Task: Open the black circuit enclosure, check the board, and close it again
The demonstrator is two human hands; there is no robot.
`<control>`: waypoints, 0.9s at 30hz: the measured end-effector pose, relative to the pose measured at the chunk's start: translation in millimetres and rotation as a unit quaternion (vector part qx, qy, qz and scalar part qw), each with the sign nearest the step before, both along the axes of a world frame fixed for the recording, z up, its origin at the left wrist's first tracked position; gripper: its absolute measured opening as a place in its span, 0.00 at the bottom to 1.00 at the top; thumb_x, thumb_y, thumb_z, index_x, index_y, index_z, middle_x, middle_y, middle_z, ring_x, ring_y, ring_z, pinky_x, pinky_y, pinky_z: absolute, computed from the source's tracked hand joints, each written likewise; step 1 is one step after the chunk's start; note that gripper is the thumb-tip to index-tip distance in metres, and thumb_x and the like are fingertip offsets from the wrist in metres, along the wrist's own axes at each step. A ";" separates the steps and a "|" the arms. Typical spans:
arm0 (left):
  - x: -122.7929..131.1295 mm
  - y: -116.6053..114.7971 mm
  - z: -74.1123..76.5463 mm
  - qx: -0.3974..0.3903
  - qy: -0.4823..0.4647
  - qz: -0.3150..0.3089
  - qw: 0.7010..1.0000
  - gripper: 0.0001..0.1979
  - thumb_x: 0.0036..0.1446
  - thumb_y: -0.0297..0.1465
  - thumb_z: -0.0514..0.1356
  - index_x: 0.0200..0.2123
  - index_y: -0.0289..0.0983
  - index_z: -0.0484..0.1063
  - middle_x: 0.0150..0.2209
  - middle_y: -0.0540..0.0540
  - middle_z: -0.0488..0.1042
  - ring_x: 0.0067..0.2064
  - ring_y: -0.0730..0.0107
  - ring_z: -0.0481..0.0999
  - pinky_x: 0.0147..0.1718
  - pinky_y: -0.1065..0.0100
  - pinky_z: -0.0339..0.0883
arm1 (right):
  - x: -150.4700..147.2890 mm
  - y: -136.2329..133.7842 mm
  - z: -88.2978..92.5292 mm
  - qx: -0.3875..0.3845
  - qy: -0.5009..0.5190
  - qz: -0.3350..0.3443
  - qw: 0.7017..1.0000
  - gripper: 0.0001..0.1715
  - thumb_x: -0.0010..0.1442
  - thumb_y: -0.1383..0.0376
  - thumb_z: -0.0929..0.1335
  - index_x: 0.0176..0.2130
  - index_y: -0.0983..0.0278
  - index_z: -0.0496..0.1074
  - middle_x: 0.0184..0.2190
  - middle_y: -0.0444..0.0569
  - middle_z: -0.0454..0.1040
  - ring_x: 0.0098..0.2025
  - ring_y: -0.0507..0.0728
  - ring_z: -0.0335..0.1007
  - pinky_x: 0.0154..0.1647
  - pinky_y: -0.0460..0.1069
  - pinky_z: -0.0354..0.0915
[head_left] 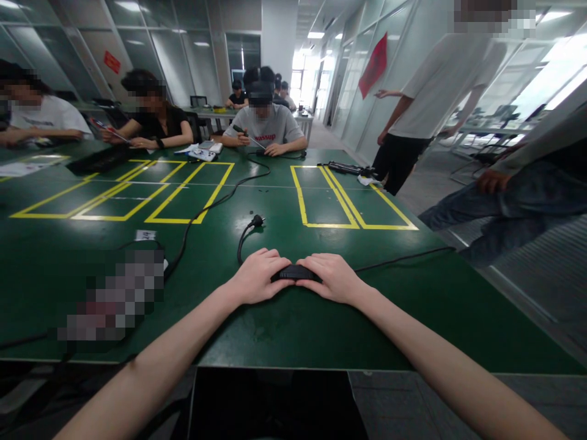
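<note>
Both my hands grip a small black elongated thing with ridged sides [296, 272], just above or on the green tabletop. My left hand [259, 276] wraps its left end, and my right hand [334, 278] wraps its right end, thumbs toward each other. Most of it is hidden by my fingers, so I cannot tell its exact kind. A short black cord with a power plug [257, 221] curves up from beside my left hand. On the other side, a thin black cable [406, 258] runs from my right hand toward the table's right edge.
A blurred-out elongated item [114, 299] lies left, a long black cable [183, 241] beside it. Yellow tape outlines [330, 226] mark the green table [321, 342]. A black tool-like object [348, 169] lies at the far right. Several people sit across; others are at the right.
</note>
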State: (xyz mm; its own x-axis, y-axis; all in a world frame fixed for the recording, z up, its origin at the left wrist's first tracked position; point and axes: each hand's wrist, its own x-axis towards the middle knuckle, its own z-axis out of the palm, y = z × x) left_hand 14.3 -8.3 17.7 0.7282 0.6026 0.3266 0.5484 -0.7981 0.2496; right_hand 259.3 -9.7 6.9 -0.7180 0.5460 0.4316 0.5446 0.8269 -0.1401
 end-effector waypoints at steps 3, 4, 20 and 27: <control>0.6 -0.6 1.5 0.003 -0.004 -0.001 1.000 0.15 0.69 0.42 0.58 0.44 0.36 0.76 0.37 0.44 0.77 0.39 0.61 0.75 0.40 0.61 0.66 | 0.7 -0.9 1.0 0.004 -0.007 0.006 1.000 0.23 0.73 0.50 0.63 0.48 0.65 0.75 0.35 0.55 0.80 0.35 0.61 0.76 0.37 0.52 0.68; 0.8 -0.9 1.8 0.005 -0.007 -0.001 1.000 0.16 0.69 0.43 0.58 0.44 0.36 0.76 0.37 0.44 0.77 0.39 0.61 0.75 0.40 0.61 0.66 | 0.9 -1.3 1.3 0.009 -0.012 0.003 1.000 0.23 0.73 0.50 0.63 0.48 0.65 0.75 0.34 0.55 0.79 0.35 0.60 0.76 0.36 0.52 0.68; 0.1 -2.3 1.7 0.057 -0.011 -0.017 0.998 0.18 0.71 0.44 0.56 0.45 0.36 0.76 0.39 0.41 0.79 0.42 0.60 0.76 0.41 0.61 0.64 | 3.2 -3.5 8.6 -0.134 0.072 0.007 0.988 0.21 0.68 0.50 0.68 0.48 0.64 0.74 0.37 0.54 0.80 0.36 0.60 0.78 0.38 0.53 0.71; 2.3 -1.6 -0.8 0.100 0.017 -0.035 0.994 0.18 0.72 0.42 0.54 0.51 0.36 0.76 0.48 0.39 0.81 0.48 0.56 0.75 0.47 0.56 0.65 | 4.1 -3.2 15.0 -0.525 0.215 0.026 0.823 0.27 0.59 0.47 0.74 0.44 0.62 0.66 0.33 0.41 0.75 0.18 0.45 0.63 0.17 0.42 0.60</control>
